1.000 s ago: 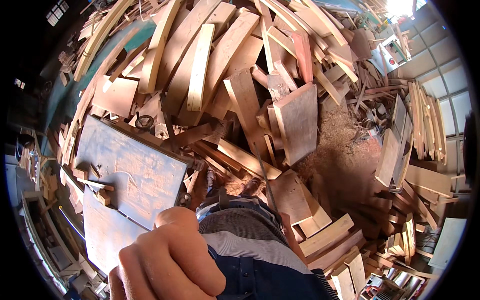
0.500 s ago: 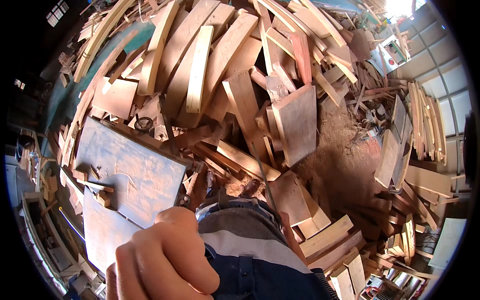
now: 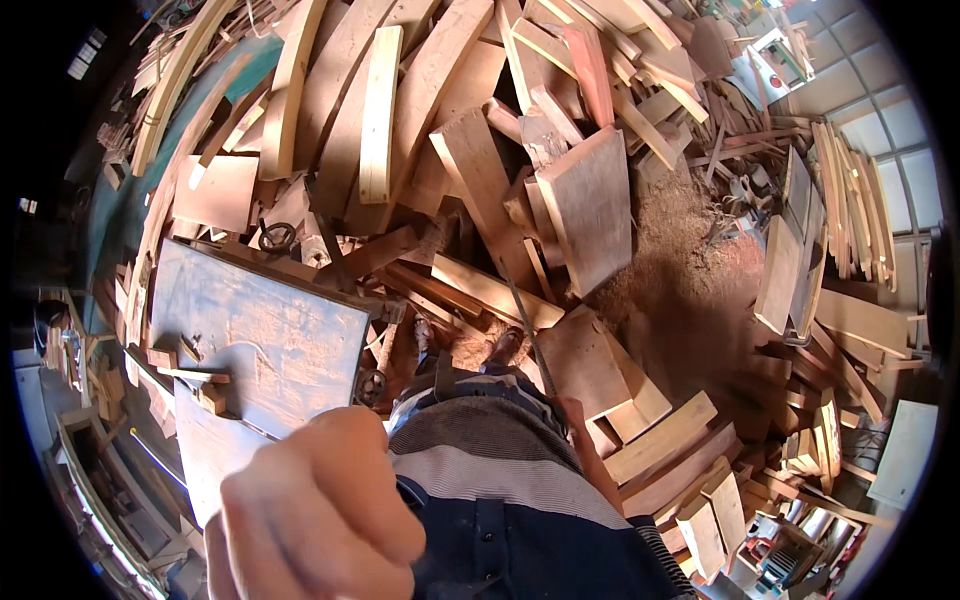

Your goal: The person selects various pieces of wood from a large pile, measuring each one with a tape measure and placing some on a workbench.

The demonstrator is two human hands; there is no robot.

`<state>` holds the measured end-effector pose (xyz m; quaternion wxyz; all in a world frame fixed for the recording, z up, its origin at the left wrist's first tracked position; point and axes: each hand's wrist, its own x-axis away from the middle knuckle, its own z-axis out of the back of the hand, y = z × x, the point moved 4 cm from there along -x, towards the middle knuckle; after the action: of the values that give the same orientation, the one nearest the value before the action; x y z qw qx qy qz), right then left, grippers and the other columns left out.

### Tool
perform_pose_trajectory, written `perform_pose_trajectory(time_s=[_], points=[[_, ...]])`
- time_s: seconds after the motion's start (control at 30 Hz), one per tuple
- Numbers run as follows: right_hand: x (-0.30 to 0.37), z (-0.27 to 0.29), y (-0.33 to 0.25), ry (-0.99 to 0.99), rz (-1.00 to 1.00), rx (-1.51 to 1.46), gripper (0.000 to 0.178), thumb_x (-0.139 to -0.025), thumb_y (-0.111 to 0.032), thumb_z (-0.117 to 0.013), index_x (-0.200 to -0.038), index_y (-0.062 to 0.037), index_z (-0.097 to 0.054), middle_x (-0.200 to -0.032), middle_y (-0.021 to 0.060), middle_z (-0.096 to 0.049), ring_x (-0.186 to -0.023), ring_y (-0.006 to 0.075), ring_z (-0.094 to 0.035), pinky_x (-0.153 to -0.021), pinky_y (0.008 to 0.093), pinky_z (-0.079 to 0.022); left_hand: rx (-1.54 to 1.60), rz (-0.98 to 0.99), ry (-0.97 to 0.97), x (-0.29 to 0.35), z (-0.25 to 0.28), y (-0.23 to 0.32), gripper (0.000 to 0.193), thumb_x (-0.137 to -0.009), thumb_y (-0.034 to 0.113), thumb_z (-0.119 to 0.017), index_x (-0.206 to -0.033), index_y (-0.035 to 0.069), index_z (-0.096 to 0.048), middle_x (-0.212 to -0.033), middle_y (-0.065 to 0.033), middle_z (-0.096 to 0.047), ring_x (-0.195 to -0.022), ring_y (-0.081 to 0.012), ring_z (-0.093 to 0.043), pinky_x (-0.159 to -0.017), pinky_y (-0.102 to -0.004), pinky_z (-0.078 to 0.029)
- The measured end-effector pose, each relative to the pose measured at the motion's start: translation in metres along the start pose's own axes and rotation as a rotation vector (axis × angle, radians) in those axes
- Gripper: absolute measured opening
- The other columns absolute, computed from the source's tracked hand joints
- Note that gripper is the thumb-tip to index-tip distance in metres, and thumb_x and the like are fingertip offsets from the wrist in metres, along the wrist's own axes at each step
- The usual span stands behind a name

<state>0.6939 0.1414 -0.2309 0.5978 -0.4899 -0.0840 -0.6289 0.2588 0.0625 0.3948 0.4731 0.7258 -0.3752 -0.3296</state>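
Note:
My left hand (image 3: 310,510) is raised large at the lower left, its fingers curled into a fist. Anything inside the fist is hidden. Low at my right side, my right hand (image 3: 572,415) is partly covered by my striped shirt. A long thin dark strip (image 3: 527,330) runs up from it past my feet, and the hand appears closed around its lower end. Beyond the left fist is a grey metal machine table (image 3: 265,320), dusted with sawdust. Small wood blocks (image 3: 205,385) rest on the table. Beside its far edge shows a handwheel (image 3: 277,237).
Long boards (image 3: 380,120) are heaped ahead. A thick squared plank (image 3: 590,215) leans up near the middle, with a sawdust heap (image 3: 680,235) to its right. Short boards (image 3: 665,435) lie stacked beside my right side. Upright strips (image 3: 850,200) lean against the right wall.
The heaped boards have shifted slightly up in the picture as the view tilts. My left fist sits a little lower and further left. Both hands keep their closed shape.

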Motion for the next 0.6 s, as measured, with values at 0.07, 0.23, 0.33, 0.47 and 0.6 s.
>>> perform_pose_trajectory(time_s=[0.07,0.23,0.33,0.47,0.6], points=[[0.002,-0.004,-0.006,0.001,-0.004,-0.054,0.046,-0.082,-0.045,-0.071,-0.091,-0.0008,-0.076,-0.085,0.0158,-0.075,-0.081,0.0241,-0.07,-0.074,0.0387,-0.053,0.123,-0.418,-0.432,-0.036,0.019,-0.019,0.03,-0.082,0.01,-0.068,-0.063,0.012,-0.046,-0.066,-0.0007,-0.059,-0.056,-0.0146,-0.049,-0.051,-0.0323,-0.041],[0.019,0.003,-0.036,0.061,-0.222,-0.086,0.036,-0.077,-0.036,-0.069,-0.088,-0.0028,-0.079,-0.076,0.0146,-0.073,-0.072,0.0244,-0.07,-0.067,0.0385,-0.053,0.115,-0.445,-0.197,-0.029,0.054,-0.116,0.017,-0.084,-0.003,-0.075,-0.091,0.002,-0.06,-0.089,-0.0109,-0.07,-0.068,-0.0168,-0.06,-0.062,-0.0276,-0.05],[0.025,0.007,-0.048,0.046,-0.213,-0.142,0.035,-0.077,-0.036,-0.07,-0.089,-0.0038,-0.079,-0.076,0.0134,-0.073,-0.072,0.0234,-0.07,-0.067,0.0386,-0.052,-0.069,-0.311,-0.067,-0.02,0.077,-0.169,0.02,-0.084,-0.01,-0.073,-0.098,0.001,-0.063,-0.093,-0.012,-0.069,-0.067,-0.0086,-0.056,-0.06,-0.0227,-0.046],[0.019,-0.005,-0.028,0.076,-0.226,-0.21,0.034,-0.076,-0.034,-0.07,-0.087,-0.0029,-0.078,-0.073,0.0134,-0.071,-0.069,0.0226,-0.068,-0.064,0.0384,-0.051,-0.303,-0.027,-0.081,-0.002,0.104,-0.231,0.026,-0.085,-0.01,-0.072,-0.108,0.0,-0.066,-0.1,-0.0082,-0.068,-0.077,-0.008,-0.061,-0.063,-0.0224,-0.048],[0.015,-0.004,-0.039,0.078,-0.216,-0.163,0.034,-0.075,-0.033,-0.07,-0.087,-0.0016,-0.078,-0.073,0.0143,-0.071,-0.067,0.0232,-0.067,-0.063,0.0383,-0.051,-0.436,0.164,-0.029,0.01,0.123,-0.246,0.017,-0.089,-0.003,-0.074,-0.105,-0.001,-0.067,-0.09,-0.001,-0.067,-0.071,-0.0023,-0.057,-0.061,-0.0209,-0.046]])
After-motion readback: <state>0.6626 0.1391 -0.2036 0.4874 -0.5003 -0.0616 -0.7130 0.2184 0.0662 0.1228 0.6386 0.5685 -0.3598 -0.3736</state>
